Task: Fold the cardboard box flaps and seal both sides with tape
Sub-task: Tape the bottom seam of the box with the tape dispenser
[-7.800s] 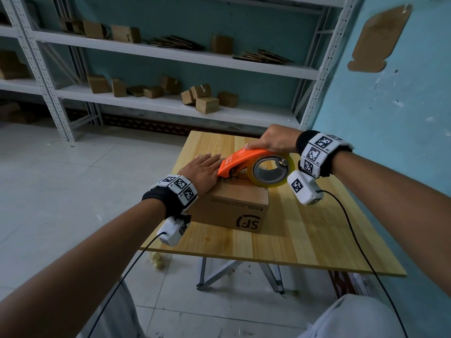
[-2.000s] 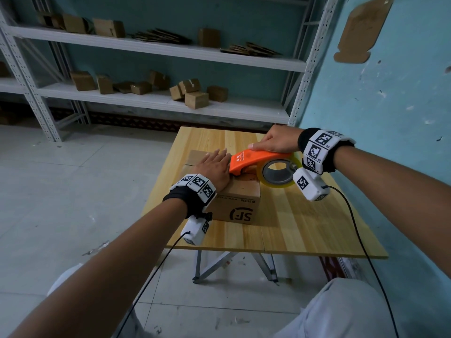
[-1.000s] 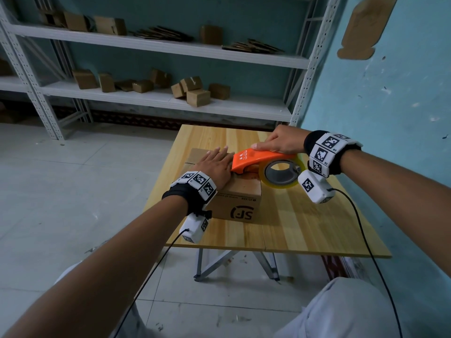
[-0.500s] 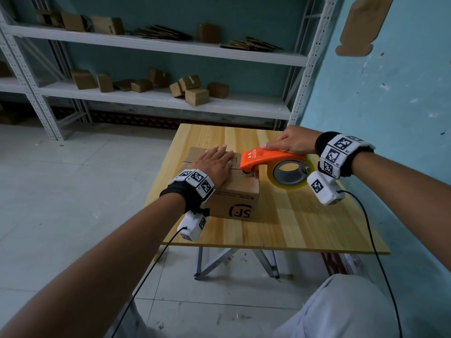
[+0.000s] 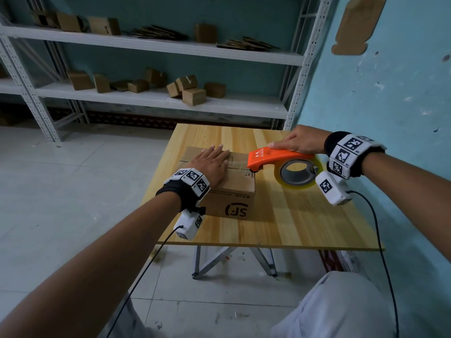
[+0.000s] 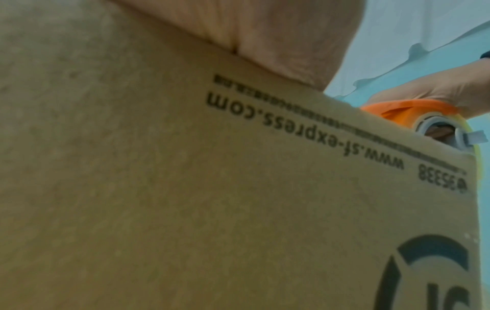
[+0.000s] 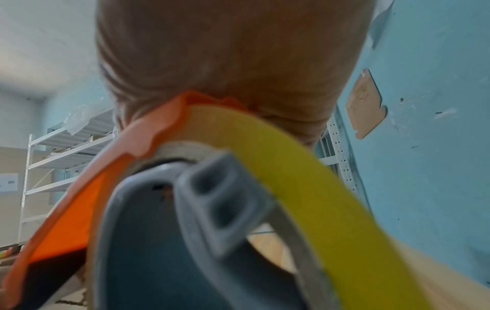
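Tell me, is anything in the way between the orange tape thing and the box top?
Nothing visible. The tape dispenser, gripped by the right hand, has its nose at the right edge of the box. The left hand presses flat further left.

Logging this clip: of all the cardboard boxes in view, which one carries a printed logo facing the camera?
The cardboard box on the wooden table, under the left hand. Its near side shows an upside-down SF mark; the small boxes on the shelves show none.

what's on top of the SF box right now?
The left hand lies flat, fingers straight, on the cardboard box. The orange tape dispenser, gripped by the right hand, has its nose at the top right edge. The hand covers the flap seam beneath it.
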Tool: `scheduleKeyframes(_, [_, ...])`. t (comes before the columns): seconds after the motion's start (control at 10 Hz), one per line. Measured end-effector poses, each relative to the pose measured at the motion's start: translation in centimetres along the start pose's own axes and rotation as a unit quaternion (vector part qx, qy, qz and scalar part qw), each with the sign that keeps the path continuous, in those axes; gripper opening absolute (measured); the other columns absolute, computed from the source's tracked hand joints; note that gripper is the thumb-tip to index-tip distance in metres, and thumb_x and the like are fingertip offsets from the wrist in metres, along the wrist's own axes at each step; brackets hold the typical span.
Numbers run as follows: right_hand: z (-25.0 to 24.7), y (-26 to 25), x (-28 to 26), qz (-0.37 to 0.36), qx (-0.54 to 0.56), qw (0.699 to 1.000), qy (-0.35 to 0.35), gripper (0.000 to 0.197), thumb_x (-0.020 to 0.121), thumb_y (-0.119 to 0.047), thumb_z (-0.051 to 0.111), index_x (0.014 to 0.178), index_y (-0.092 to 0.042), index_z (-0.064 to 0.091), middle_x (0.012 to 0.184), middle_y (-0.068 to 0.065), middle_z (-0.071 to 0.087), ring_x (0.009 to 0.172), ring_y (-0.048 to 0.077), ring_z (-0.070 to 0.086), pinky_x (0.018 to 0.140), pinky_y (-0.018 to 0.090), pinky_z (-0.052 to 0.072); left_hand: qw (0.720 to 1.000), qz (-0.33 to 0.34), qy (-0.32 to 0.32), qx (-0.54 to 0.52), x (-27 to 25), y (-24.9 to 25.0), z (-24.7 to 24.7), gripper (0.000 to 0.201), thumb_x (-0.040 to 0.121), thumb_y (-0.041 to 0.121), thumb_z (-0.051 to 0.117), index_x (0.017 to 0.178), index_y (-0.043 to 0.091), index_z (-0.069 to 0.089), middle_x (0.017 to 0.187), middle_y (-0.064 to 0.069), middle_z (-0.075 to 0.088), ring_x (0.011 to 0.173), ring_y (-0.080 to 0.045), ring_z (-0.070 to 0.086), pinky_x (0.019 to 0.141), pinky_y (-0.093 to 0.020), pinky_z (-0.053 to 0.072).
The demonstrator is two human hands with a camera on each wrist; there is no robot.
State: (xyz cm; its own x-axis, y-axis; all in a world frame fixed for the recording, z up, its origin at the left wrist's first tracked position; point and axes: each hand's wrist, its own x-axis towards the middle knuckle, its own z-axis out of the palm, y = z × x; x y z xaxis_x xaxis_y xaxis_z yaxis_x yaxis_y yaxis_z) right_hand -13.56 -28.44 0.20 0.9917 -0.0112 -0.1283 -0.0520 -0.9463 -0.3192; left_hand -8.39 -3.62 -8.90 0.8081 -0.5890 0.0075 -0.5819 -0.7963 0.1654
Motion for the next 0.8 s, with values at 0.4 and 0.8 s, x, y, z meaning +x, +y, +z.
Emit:
scheduleKeyframes(0.4, [0.1, 0.9, -0.4, 0.005, 0.007, 1.000, 0.009, 0.069, 0.089, -0.061, 0.050, 0.096, 0.003, 0.072, 0.069, 0.010, 0.059, 0.061, 0.018, 0.056, 0.068, 0.027, 0.045, 1.000, 0.005, -0.004, 0.003, 0.3, 0.0, 0.2, 0.052, 0.104, 0.037, 0.015, 0.153, 0.022, 0.006, 0.161, -0.002, -0.001, 0.148, -0.019, -0.002, 0.119, -0.036, 0.000])
scheduleKeyframes(0.8, [0.4, 1.5, -1.1, 0.015, 0.028, 0.999, 0.013, 0.059, 0.087, -0.062, 0.051, 0.084, -0.007, 0.073, 0.070, 0.012, 0.064, 0.063, 0.020, 0.061, 0.071, 0.028, 0.048, 1.000, 0.003, 0.000, -0.007, 0.3, 0.1, 0.3, 0.052, 0.104, 0.037, 0.016, 0.153, 0.023, 0.007, 0.161, -0.001, 0.000, 0.148, -0.018, -0.002, 0.119, -0.035, 0.000])
